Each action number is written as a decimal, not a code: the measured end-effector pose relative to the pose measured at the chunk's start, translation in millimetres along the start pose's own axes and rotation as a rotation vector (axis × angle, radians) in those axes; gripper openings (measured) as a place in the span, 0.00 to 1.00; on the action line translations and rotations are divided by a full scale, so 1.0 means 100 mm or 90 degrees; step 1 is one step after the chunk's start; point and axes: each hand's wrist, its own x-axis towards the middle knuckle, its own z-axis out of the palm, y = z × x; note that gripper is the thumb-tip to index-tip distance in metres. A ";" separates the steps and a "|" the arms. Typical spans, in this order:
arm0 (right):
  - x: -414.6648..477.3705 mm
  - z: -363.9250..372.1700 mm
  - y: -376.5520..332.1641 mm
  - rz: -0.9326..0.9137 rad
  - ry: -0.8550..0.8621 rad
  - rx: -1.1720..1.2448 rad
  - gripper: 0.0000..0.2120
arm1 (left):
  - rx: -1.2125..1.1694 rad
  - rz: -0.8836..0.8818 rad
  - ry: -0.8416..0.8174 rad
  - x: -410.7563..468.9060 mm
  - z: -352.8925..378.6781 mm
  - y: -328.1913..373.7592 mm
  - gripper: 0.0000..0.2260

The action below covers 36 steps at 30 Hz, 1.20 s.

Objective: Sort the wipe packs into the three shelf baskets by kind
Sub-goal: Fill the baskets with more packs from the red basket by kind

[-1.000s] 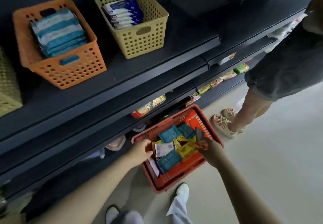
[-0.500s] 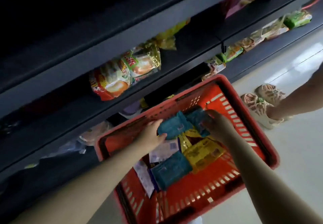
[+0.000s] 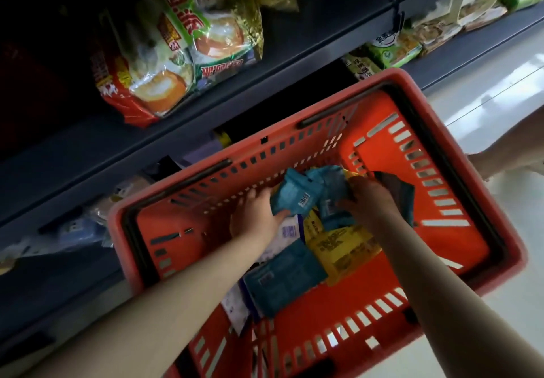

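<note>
left hand [image 3: 255,215] is closed on a teal pack [image 3: 297,196], thumb under its lower edge, fingers behind it by the basket wall; right hand [image 3: 371,205] is curled down over a second teal pack [image 3: 334,218] just beside the first, the two packs touching; a darker pack [image 3: 397,193] is seen behind the right knuckles, whether it is held too cannot be told; below the hands a yellow pack [image 3: 344,249], a flat teal pack [image 3: 282,277] and a white pack [image 3: 287,231] are lying loose and overlapped in the red shopping basket [image 3: 117,224], which is placed low against the shelf unit [image 3: 206,124]; snack bags [image 3: 176,53] are stacked on the shelf above; the three shelf baskets are not in view; step judged: teal packs being picked from the mixed pile, sorting well short of done given what is left; next move calls for both packs to be lifted clear of the rim without the yellow pack being dragged along, then carried up to whichever shelf basket is assigned that kind
</note>
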 end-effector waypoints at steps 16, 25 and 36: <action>-0.25 -0.17 0.03 0.105 0.108 0.352 0.05 | -0.183 0.038 0.055 -0.11 -0.27 0.21 0.15; -1.97 -1.86 -0.78 0.053 0.099 0.696 0.07 | -0.415 0.080 -0.038 -1.27 -2.15 1.09 0.09; -3.84 -3.45 -2.30 -0.270 -0.047 0.851 0.15 | -0.651 0.119 0.111 -3.09 -4.62 1.41 0.03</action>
